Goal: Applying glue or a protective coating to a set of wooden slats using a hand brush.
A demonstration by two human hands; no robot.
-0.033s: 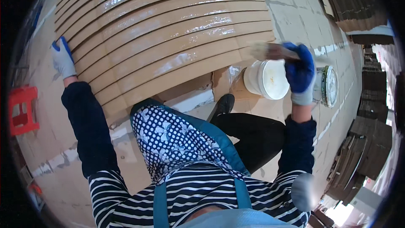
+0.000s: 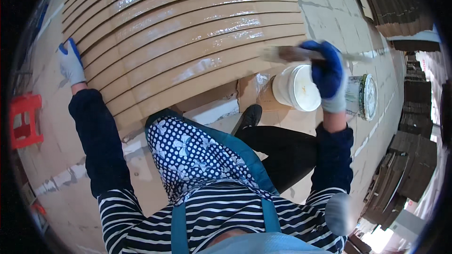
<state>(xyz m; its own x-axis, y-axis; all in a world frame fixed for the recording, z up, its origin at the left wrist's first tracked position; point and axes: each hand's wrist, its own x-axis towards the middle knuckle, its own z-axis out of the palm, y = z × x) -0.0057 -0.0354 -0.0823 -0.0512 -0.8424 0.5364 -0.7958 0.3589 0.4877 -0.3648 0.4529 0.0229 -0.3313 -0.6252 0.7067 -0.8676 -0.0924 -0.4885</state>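
Observation:
My right hand (image 2: 328, 73), in a white glove with a blue coating, is closed around a brush (image 2: 294, 54) with a dark handle and pale, motion-blurred bristles. The bristles are over the right end of the nearest cardboard strip; whether they touch it I cannot tell. Overlapping brown cardboard sheets (image 2: 188, 47) lie in a stepped stack, with wet, shiny patches along their exposed strips. At the stack's left edge, my gloved left hand (image 2: 72, 66) rests with thumb and finger spread apart. A white bucket (image 2: 299, 88) with pale contents stands just below the brush.
A second, stained bucket (image 2: 365, 96) stands right of the white one. A red plastic stool (image 2: 26, 120) is at far left. Stacks of folded cardboard (image 2: 412, 153) line the right side. Beneath the near edge of the sheets, a cardboard piece (image 2: 249, 91) shows by my shoe.
My right hand has moved slightly left with the brush, bringing the bristles further over the cardboard. My left hand stays at the stack's left edge.

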